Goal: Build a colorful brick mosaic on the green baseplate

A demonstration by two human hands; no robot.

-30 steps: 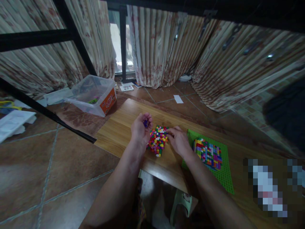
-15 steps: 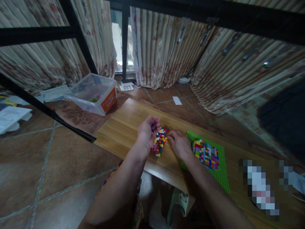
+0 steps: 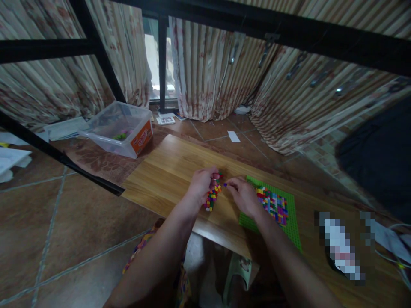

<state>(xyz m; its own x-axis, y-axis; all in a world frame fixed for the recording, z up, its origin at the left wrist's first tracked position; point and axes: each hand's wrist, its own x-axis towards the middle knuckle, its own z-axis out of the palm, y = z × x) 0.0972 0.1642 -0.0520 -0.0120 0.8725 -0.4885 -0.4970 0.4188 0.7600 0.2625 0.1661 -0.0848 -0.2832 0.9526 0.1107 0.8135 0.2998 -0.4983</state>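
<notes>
My left hand [image 3: 202, 184] is curled just above the near side of a pile of small multicoloured toy bricks [image 3: 211, 200], covering part of it. Its fingers are bent inward and what lies inside them is hidden. Across the pile, my right hand [image 3: 243, 194] pinches a small dark purple brick [image 3: 225, 185] between thumb and fingertips. Right beside that wrist lies a green baseplate [image 3: 293, 233], partly under my forearm. Tightly set rows of coloured bricks [image 3: 272, 203] cover its middle.
The wooden table [image 3: 167, 160] runs from left to lower right. A clear plastic bin [image 3: 111, 128] with an orange label stands on the floor beyond its left end. Black metal bars [image 3: 61, 156] cross the left side. A blurred-out object [image 3: 342, 246] rests at the table's right.
My left hand has turned from a cupped, upward palm holding dark purple bricks to curled over the pile. A purple brick now shows in my right fingertips. The view has shifted slightly.
</notes>
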